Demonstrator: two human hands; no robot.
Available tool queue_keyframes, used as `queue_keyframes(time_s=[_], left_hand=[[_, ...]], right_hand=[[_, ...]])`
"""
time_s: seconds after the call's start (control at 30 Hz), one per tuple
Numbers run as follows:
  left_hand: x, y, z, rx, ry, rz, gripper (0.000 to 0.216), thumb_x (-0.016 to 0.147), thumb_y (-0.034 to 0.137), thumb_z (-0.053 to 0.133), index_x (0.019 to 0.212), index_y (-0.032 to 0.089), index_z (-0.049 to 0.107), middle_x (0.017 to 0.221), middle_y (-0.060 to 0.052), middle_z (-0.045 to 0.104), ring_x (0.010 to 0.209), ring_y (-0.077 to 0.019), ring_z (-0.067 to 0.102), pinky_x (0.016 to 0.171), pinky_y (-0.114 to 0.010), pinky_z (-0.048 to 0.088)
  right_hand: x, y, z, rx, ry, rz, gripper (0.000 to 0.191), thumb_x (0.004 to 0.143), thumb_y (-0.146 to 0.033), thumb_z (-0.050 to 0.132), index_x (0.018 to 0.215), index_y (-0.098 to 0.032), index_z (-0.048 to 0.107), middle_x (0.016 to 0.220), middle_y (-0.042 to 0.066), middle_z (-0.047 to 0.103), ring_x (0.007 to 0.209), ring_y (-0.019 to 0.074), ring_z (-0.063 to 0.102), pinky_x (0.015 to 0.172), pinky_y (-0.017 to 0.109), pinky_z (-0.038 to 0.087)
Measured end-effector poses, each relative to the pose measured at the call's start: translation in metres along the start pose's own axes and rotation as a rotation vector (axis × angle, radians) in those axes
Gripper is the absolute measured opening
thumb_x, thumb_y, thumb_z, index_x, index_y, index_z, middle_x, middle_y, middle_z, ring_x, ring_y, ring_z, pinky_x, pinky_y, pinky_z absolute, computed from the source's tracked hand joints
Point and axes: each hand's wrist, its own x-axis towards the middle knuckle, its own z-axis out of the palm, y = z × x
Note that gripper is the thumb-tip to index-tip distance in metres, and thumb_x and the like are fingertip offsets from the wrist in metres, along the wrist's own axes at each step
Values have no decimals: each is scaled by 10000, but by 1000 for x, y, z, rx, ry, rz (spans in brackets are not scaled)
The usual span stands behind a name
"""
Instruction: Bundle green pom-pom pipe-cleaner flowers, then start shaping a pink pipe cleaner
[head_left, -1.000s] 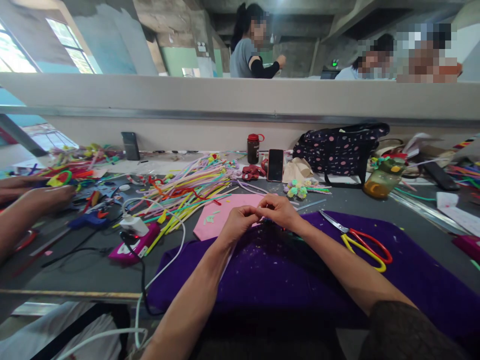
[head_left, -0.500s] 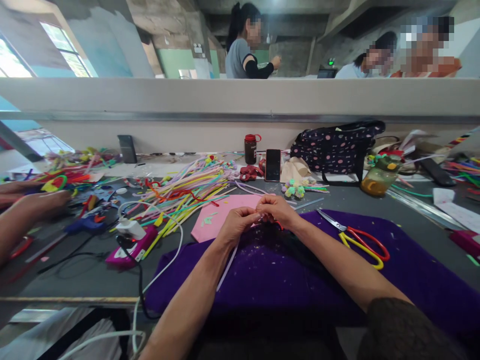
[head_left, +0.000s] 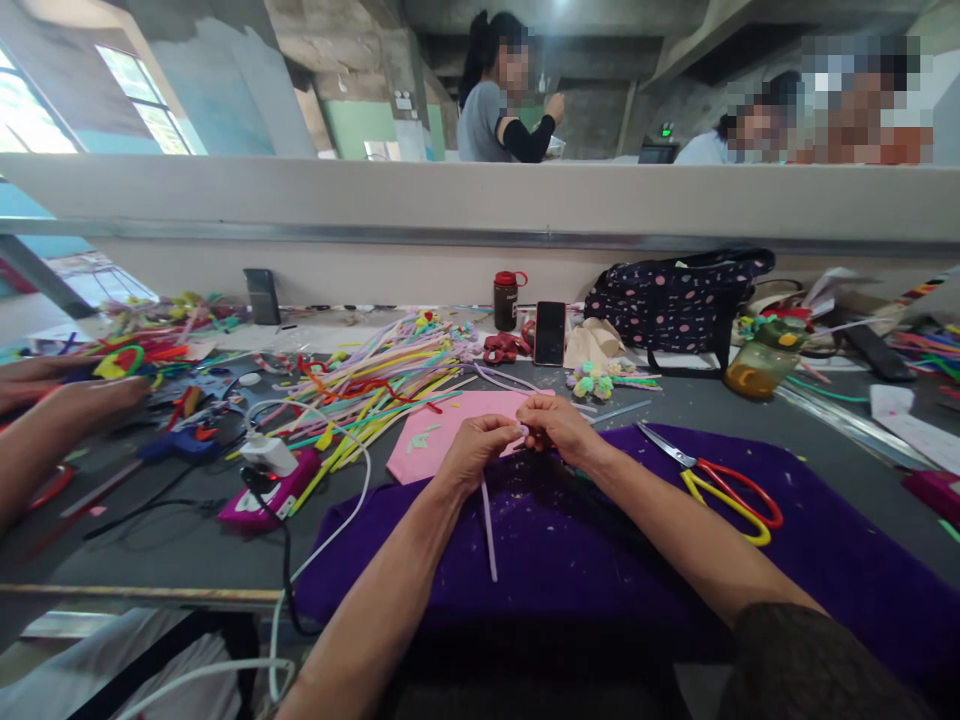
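Over a purple cloth [head_left: 570, 550] my left hand [head_left: 474, 452] and my right hand [head_left: 559, 428] meet, fingers pinched together. Both grip a pale lilac pipe cleaner [head_left: 487, 525], whose free end hangs down below my left hand. A small red bit shows at my right fingertips; I cannot make out what it is. A pink felt sheet [head_left: 450, 425] lies just beyond my hands. Red and yellow scissors [head_left: 724, 490] rest on the cloth to the right.
A heap of coloured pipe cleaners [head_left: 375, 385] lies left of centre. A white charger with its cable [head_left: 270, 455] sits on a pink block. Another person's hands [head_left: 82, 395] work at the far left. A phone [head_left: 550, 332], dark bottle [head_left: 505, 299], spotted bag [head_left: 675, 300] and amber jar [head_left: 761, 365] stand behind.
The lilac pipe cleaner's hanging end has swung from left of my forearm to straight below my left hand. My hands stay together in the same spot.
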Motion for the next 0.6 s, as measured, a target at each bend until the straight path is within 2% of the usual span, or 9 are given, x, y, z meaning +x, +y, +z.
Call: queue_keyframes(time_s=[0.07,0.17,0.23,0.3,0.37,0.43,0.5,0.6], left_hand=[[0,0,2,-37,-13,5,188,588,303,693,659,135,648,451,44,474,365,-31,281,392,-211,149],[0,1,7,-165,-73,34,145,596,262,686,658,132,663,577,-8,579,485,-70,449,453,-201,282],[0,1,10,-240,-102,37,132,595,244,684,647,125,663,603,-21,587,556,-89,498,495,-197,328],[1,0,10,-253,-99,-9,145,602,254,684,634,118,648,506,12,513,458,-55,429,434,-183,287],[2,-2,8,-228,-95,-72,181,621,288,676,634,117,619,427,58,399,349,-17,266,356,-181,168],[4,-4,4,-220,-102,-100,213,641,319,664,637,123,581,422,76,344,328,-6,177,341,-186,78],[5,-5,0,-243,-105,-100,228,645,321,665,634,129,543,442,79,336,333,-3,175,342,-181,56],[7,-5,-4,-284,-106,-91,237,645,312,669,641,132,514,454,84,319,338,1,180,344,-170,61]], right_hand=[[0,0,0,6,1,0,138,619,-270,590,614,-161,506,424,-52,530,351,71,487,333,149,338],[0,0,1,5,13,-24,118,634,-259,570,612,-165,503,420,-56,507,355,75,482,331,155,338],[0,2,1,-11,21,-82,100,649,-244,552,615,-166,498,430,-62,486,360,73,474,334,158,344],[1,4,0,-59,19,-171,74,668,-226,533,637,-168,500,468,-62,483,384,71,481,352,158,360],[1,5,-2,-147,19,-266,46,690,-215,514,706,-173,521,531,-56,501,428,77,508,371,161,375],[2,6,-6,-290,31,-367,106,721,-205,489,805,-182,549,600,-44,528,477,85,535,402,170,390],[2,4,-11,-478,35,-506,138,751,-191,478,849,-187,575,667,-23,555,530,89,546,472,192,412],[3,1,-17,-748,-2,-736,107,780,-183,499,780,-183,605,701,4,566,630,107,536,597,224,411]])
